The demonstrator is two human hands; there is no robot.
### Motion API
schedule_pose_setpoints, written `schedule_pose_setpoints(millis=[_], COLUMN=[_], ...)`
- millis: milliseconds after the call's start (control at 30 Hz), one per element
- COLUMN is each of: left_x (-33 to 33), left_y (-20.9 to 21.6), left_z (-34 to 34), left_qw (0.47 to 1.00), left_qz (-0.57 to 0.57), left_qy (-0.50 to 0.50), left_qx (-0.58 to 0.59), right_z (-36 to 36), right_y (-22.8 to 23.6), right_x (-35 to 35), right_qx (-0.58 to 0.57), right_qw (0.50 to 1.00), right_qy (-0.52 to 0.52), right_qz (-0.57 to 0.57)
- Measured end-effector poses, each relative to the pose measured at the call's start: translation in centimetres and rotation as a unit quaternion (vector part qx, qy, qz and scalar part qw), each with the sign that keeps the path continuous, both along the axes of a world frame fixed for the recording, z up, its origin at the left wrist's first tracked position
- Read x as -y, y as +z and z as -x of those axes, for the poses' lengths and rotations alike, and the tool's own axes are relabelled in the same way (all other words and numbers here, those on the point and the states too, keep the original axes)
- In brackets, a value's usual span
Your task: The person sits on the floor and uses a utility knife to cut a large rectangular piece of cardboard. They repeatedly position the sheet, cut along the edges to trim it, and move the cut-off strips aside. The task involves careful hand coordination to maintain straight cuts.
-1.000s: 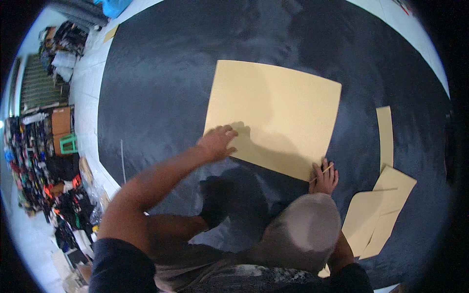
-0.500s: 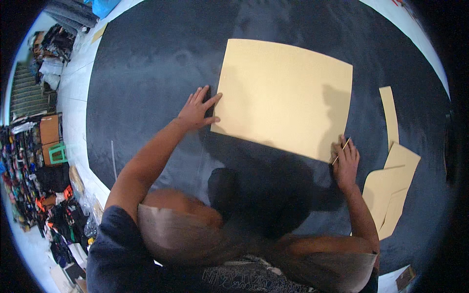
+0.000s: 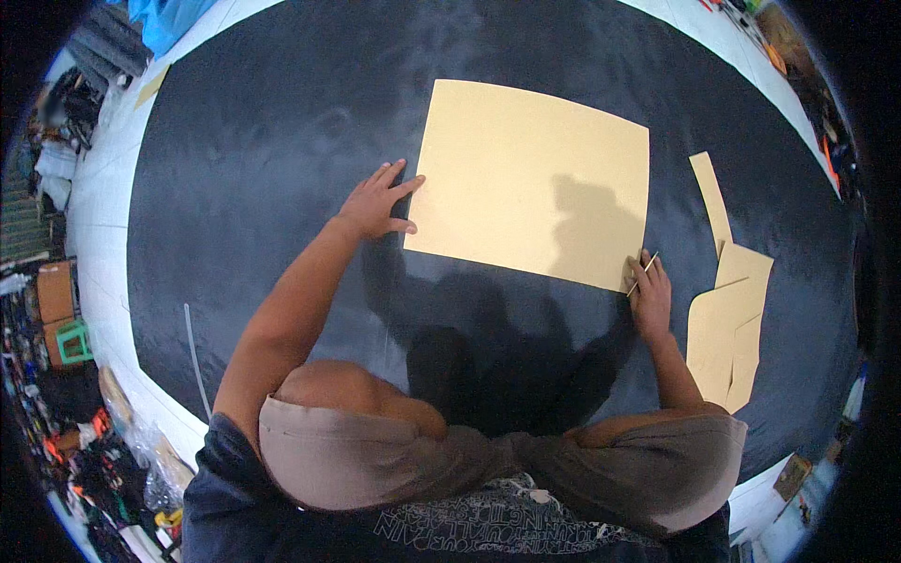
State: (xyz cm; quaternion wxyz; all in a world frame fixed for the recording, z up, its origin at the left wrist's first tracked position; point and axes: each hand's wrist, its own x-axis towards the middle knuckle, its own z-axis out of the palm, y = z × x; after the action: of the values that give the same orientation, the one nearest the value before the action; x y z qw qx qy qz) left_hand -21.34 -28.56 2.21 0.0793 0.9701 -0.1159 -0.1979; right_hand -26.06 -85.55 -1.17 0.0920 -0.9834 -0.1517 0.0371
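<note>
A large tan sheet (image 3: 516, 178), like card or stiff paper, lies flat on a wide black surface (image 3: 253, 169). My left hand (image 3: 380, 202) is open at its left edge, fingers spread, with the thumb and one finger touching the border. At the lower right corner is my right hand (image 3: 652, 300), its fingers bent around a thin pale stick (image 3: 642, 275). That stick slants up to the right, and I cannot make out its kind. The fingertips of this hand rest by the corner. My shadow falls over the right part of the sheet.
Right of the sheet lie a narrow tan strip (image 3: 710, 192) and several overlapping tan pieces (image 3: 718, 328). A thin pale strip (image 3: 194, 357) lies at the left. Beyond the black surface are a green stool (image 3: 73, 342), clutter and a blue bag (image 3: 174, 21). My bent knees are close to the front.
The whole view has shifted, and my shadow falls farther left on the sheet. Both hands stay at the same edge and corner, the right one still with the stick.
</note>
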Motion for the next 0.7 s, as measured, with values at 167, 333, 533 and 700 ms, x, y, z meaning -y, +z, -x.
schedule_pose_setpoints(millis=[167, 333, 533, 700], left_x=[-1.8, -1.8, -2.6, -2.8], left_y=[0.0, 0.4, -0.6, -1.0], left_z=[0.3, 0.1, -0.2, -0.3], left_qw=[0.999, 1.000, 0.999, 0.998], left_qz=[0.035, 0.024, 0.054, 0.064], left_qy=[-0.009, -0.006, -0.007, -0.015], left_qx=[0.019, 0.005, 0.002, 0.010], right_z=[-0.4, -0.3, -0.4, -0.6], right_y=[-0.3, 0.1, 0.2, 0.1], right_x=[-1.1, -1.4, -1.8, -1.9], right_qx=[0.023, 0.044, 0.049, 0.063], right_qw=[0.999, 0.998, 0.999, 0.998], right_qy=[0.009, 0.019, 0.017, 0.020], right_qz=[-0.027, -0.030, -0.009, -0.009])
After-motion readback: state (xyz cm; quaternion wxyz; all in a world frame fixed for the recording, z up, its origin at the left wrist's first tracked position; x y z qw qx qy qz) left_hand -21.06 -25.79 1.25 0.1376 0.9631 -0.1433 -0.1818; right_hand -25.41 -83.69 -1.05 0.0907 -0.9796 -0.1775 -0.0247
